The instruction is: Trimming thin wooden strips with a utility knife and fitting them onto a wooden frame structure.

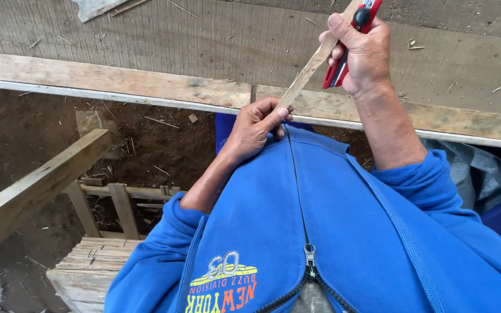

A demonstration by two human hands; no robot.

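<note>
Wooden strip [308,68], head view: one thin, pale sliver of wood held slantwise above a blue zipped jacket [331,232], between my two hands. My left hand [256,124] pinches its lower end, fingers [273,116] curled closed around it against the jacket front. My right hand [363,52] grips its upper part, thumb pressed along the wood, and the same closed fist also holds one red utility knife [343,64]; I cannot tell whether its blade is out. I judge the strip light, stiff along its length yet easily snapped or split, with a rough, non-slippery surface; holding it near both ends, as here, looks safest. Beyond: one long plank [111,81] crossing the view, one slanted beam [36,185] at left, one slatted wooden stool [94,264], bare soil [24,127].
</note>
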